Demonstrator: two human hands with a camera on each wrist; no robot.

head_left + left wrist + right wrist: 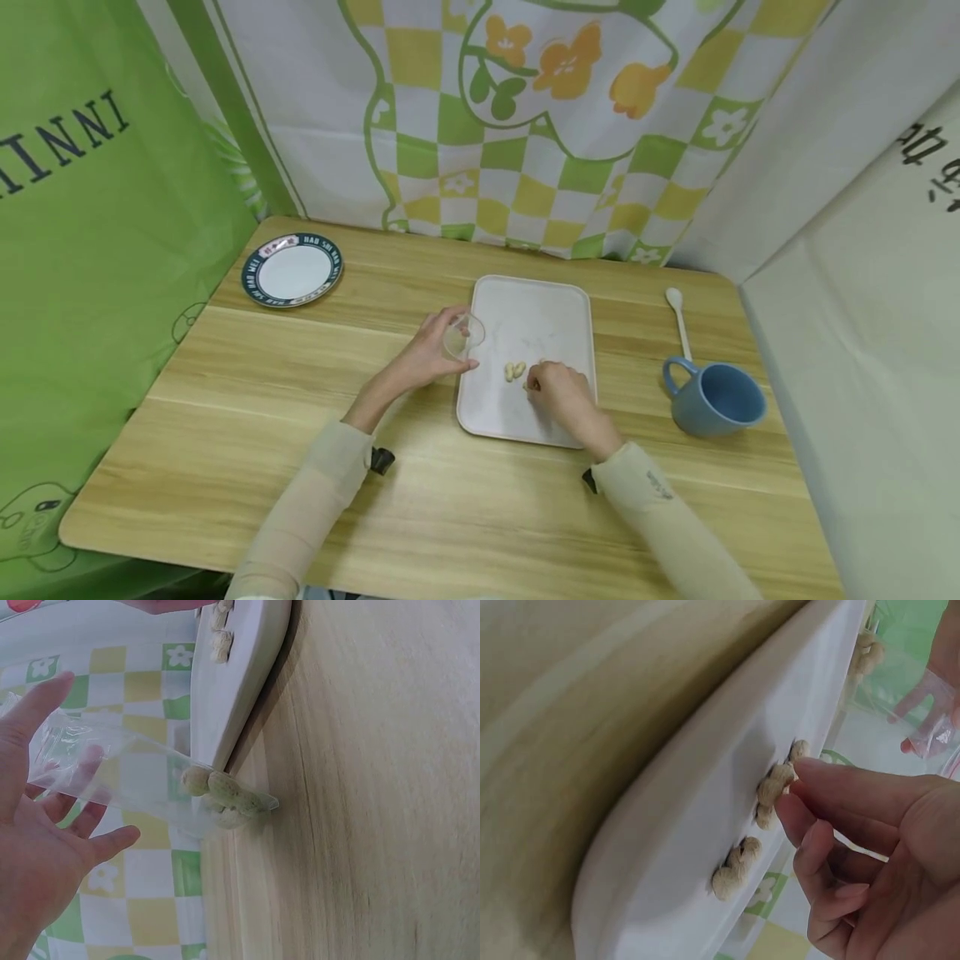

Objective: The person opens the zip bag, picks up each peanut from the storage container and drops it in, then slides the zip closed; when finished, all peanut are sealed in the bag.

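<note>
My left hand (429, 350) holds a clear plastic bag (462, 336) by its mouth, at the left edge of a white tray (532, 304). In the left wrist view, several peanuts (231, 796) lie at the bottom of the bag, which hangs beside the tray. Over the tray, my right hand (562, 396) pinches a peanut (775, 785) between thumb and index finger, low against the tray's surface. More peanuts (514, 372) lie on the tray, just left of this hand. The right wrist view shows loose peanuts (736, 868) close to the fingertips.
A white plate (292, 271) with a dark patterned rim stands at the table's back left. On the right are a blue mug (705, 408) and a white spoon (678, 321). Patterned cloth (495, 175) hangs behind the wooden table (465, 517).
</note>
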